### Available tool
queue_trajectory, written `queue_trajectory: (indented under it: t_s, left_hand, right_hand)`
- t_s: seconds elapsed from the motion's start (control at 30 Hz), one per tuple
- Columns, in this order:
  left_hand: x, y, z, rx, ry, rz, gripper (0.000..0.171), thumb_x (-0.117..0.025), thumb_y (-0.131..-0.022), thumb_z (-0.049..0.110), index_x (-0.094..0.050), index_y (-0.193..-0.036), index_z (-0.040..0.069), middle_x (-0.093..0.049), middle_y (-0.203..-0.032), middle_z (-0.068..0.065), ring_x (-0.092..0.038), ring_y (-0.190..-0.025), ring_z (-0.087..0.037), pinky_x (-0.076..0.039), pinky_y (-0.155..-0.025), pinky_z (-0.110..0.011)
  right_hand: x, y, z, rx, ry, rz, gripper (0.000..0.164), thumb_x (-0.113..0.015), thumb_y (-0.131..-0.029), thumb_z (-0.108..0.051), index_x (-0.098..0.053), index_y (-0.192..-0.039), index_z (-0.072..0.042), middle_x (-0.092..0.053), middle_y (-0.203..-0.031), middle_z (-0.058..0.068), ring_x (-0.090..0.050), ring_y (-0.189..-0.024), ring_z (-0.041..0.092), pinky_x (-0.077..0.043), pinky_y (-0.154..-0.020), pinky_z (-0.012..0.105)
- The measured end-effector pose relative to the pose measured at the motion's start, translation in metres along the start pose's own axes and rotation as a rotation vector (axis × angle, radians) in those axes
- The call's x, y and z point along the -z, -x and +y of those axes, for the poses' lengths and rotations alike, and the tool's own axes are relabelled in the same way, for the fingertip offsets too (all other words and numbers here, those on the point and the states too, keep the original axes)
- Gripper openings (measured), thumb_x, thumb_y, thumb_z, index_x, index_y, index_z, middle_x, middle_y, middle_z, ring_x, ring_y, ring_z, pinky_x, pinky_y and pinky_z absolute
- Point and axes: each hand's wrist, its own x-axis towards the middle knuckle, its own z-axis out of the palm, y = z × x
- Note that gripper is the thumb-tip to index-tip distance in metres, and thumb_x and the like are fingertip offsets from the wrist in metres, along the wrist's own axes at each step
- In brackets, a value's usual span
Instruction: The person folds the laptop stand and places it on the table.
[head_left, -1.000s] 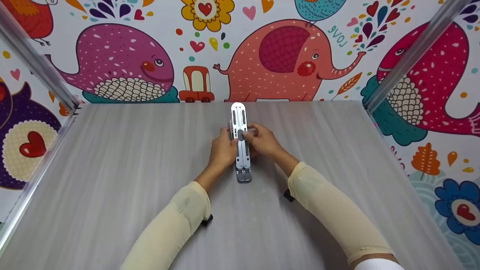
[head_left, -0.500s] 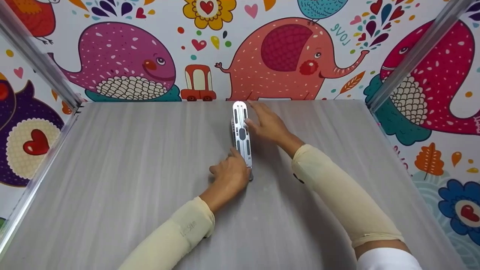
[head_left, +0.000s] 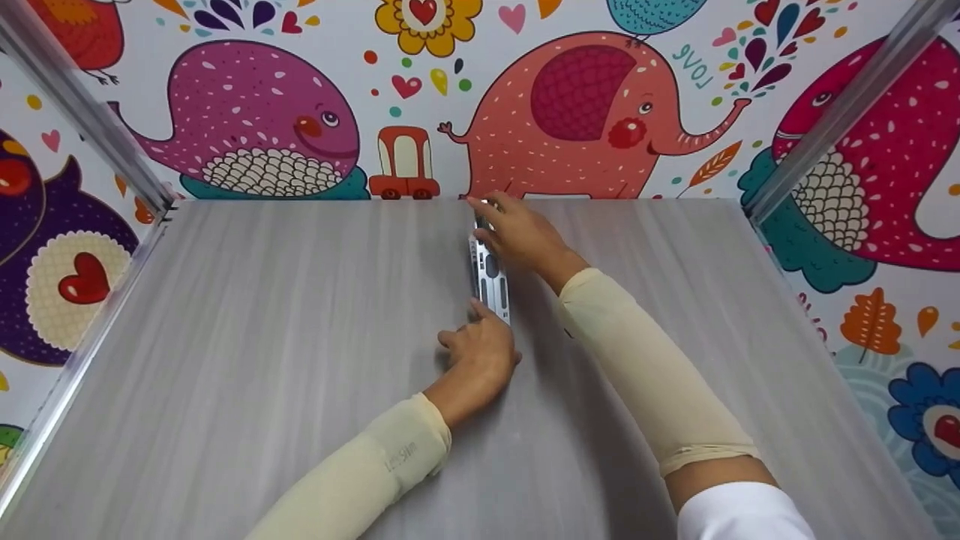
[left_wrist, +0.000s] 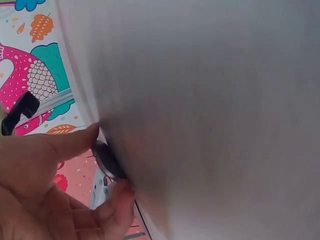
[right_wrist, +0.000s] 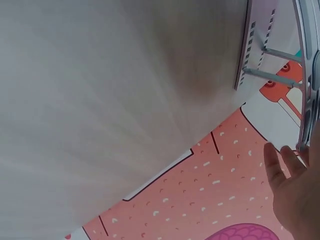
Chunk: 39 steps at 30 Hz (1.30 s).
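Note:
A folding laptop stand (head_left: 492,279), silver metal and folded narrow sideways, stands lengthwise at the middle of the table. The right wrist view shows its raised arm (right_wrist: 308,65) slanting over a notched base rail (right_wrist: 245,55), with thin struts joining the two. My left hand (head_left: 481,352) is at the near end; in the left wrist view its thumb and fingers pinch a dark rounded end pad (left_wrist: 108,161). Around the raised far end, my right hand (head_left: 527,234) has thumb and fingers on the metal, covering the tip.
The grey wood-grain table (head_left: 300,300) meets a wall with printed animals (head_left: 570,112) just beyond the stand. Metal posts (head_left: 840,112) rise at the back corners, and a metal edge strip (head_left: 82,349) runs along the left side.
My left hand has gone from the stand's middle to its near end. My right hand has left the middle, opened, and come over the far end. The view has shifted slightly.

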Motion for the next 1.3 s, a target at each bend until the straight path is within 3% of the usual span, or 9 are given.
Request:
queue_trajectory:
  t_s: [0.2, 0.37, 0.67, 0.83, 1.03, 1.3]
  left_hand:
    - [-0.001, -0.001, 0.003, 0.005, -0.02, 0.005, 0.102, -0.082, -0.083, 0.041, -0.032, -0.15, -0.018, -0.074, -0.101, -0.027, -0.065, -0.073, -0.029, -0.044, -0.081, -0.055]
    - [-0.001, 0.0, 0.005, 0.003, -0.022, 0.002, 0.094, -0.075, -0.088, 0.037, -0.031, -0.151, -0.017, -0.075, -0.097, -0.025, -0.066, -0.072, -0.028, -0.041, -0.084, -0.057]
    - [-0.001, 0.001, 0.001, -0.072, -0.082, 0.014, 0.09, -0.072, -0.089, 0.032, -0.03, -0.149, -0.02, -0.074, -0.084, -0.019, -0.065, -0.069, -0.028, -0.038, -0.093, -0.07]
    - [0.001, 0.0, -0.005, -0.089, -0.116, 0.014, 0.087, -0.071, -0.089, 0.03, -0.031, -0.149, -0.019, -0.075, -0.092, -0.02, -0.065, -0.07, -0.027, -0.035, -0.095, -0.068]
    - [0.004, 0.0, -0.014, -0.128, -0.101, 0.006, 0.092, -0.076, -0.086, 0.033, -0.032, -0.15, -0.017, -0.075, -0.108, -0.021, -0.07, -0.082, -0.031, -0.032, -0.096, -0.068]
    - [0.007, 0.001, -0.031, -0.181, -0.115, 0.044, 0.094, -0.081, -0.082, 0.034, -0.036, -0.151, -0.012, -0.076, -0.108, -0.018, -0.072, -0.089, -0.033, -0.037, -0.092, -0.064]
  right_hand:
    - [-0.003, -0.001, -0.001, -0.032, -0.083, 0.042, 0.06, -0.064, -0.1, -0.041, -0.041, -0.156, -0.039, -0.05, -0.145, -0.003, -0.053, -0.127, 0.016, -0.05, -0.109, 0.037]
    - [-0.005, 0.0, 0.0, -0.083, -0.138, 0.065, 0.058, -0.068, -0.097, -0.042, -0.049, -0.151, -0.035, -0.052, -0.143, -0.005, -0.054, -0.127, 0.016, -0.049, -0.11, 0.039]
    - [-0.006, -0.001, -0.002, -0.128, -0.147, 0.071, 0.058, -0.071, -0.095, -0.043, -0.052, -0.149, -0.036, -0.052, -0.142, -0.006, -0.055, -0.125, 0.016, -0.05, -0.109, 0.038]
    - [-0.005, -0.001, -0.005, -0.147, -0.129, 0.073, 0.055, -0.07, -0.095, -0.044, -0.052, -0.147, -0.037, -0.053, -0.141, -0.005, -0.057, -0.123, 0.016, -0.052, -0.106, 0.036]
    - [-0.001, 0.002, -0.008, -0.148, -0.1, 0.098, 0.053, -0.072, -0.094, -0.042, -0.057, -0.144, -0.03, -0.056, -0.135, -0.002, -0.06, -0.113, 0.017, -0.055, -0.102, 0.035]
    - [0.004, 0.008, -0.004, -0.145, -0.052, 0.115, 0.051, -0.074, -0.093, -0.041, -0.06, -0.139, -0.024, -0.056, -0.123, 0.001, -0.058, -0.104, 0.018, -0.056, -0.096, 0.034]
